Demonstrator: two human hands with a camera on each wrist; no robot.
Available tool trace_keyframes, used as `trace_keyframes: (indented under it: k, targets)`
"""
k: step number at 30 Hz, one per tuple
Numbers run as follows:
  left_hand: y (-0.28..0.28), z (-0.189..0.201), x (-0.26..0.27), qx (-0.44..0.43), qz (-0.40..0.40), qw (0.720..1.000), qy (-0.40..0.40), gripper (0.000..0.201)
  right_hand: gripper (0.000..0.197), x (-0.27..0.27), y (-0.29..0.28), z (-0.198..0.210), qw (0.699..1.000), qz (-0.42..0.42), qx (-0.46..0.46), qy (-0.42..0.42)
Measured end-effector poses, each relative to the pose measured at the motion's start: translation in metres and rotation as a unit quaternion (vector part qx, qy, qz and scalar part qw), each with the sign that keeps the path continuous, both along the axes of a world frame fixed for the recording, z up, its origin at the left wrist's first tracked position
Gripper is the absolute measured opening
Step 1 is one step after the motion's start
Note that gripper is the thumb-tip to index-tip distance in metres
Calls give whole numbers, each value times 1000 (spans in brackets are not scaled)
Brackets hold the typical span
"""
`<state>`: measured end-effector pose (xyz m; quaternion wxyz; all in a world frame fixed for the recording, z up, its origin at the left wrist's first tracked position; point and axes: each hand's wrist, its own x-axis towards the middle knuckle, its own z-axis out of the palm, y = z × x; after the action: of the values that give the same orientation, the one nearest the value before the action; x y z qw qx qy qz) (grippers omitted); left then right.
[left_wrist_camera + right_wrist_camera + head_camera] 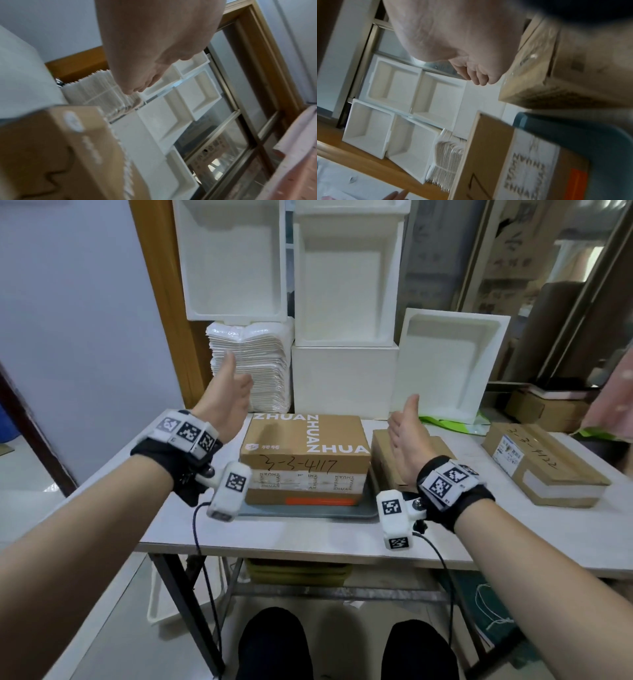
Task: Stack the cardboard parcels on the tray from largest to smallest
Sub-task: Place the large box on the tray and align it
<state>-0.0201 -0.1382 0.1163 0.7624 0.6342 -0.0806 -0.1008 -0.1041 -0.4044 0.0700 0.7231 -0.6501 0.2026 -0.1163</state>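
Observation:
A large cardboard parcel (pixel 305 453) printed ZHUAN ZHUAN, with 3-3-4117 handwritten on it, sits on a grey-blue tray (pixel 308 510) at the table's middle. My left hand (pixel 227 395) hovers open to its left, thumb up, holding nothing. My right hand (pixel 407 436) hovers open to its right, in front of a flatter brown parcel (pixel 385 463) that lies beside the tray. A third parcel (pixel 544 463) with a label lies at the far right. The left wrist view shows the left hand (pixel 145 54) above the large parcel (pixel 60 148). The right wrist view shows the right hand (pixel 453 40), the large parcel (pixel 513 155), the tray (pixel 582 135) and the flatter parcel (pixel 565 67).
White foam boxes (pixel 342 285) are stacked against the back wall, with a foam lid (pixel 448 364) leaning at the right. A pile of white padded mailers (pixel 253 364) stands at the back left. A green bag (pixel 452 424) lies behind the parcels. The table's front edge (pixel 308 553) is near my knees.

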Motion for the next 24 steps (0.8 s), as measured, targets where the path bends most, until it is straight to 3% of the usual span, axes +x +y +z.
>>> trace_keyframes:
  k: [5, 12, 19, 22, 24]
  targets:
    - [-66, 19, -24, -16, -79, 996, -26, 83, 97, -19, -34, 5, 1000, -23, -9, 10]
    - [-161, 2, -50, -25, -176, 984, 11, 83, 92, -47, -84, 0, 998, -64, -20, 9]
    - [-236, -16, -67, 3, -224, 974, 35, 84, 81, -70, -135, -5, 995, -94, -22, 3]
    - [-272, -23, -77, 15, -242, 969, 47, 84, 65, -80, -161, -7, 995, -97, -23, 8]
    - [-294, -27, -81, 18, -249, 966, 58, 84, 74, -83, -178, -8, 994, -112, -11, 12]
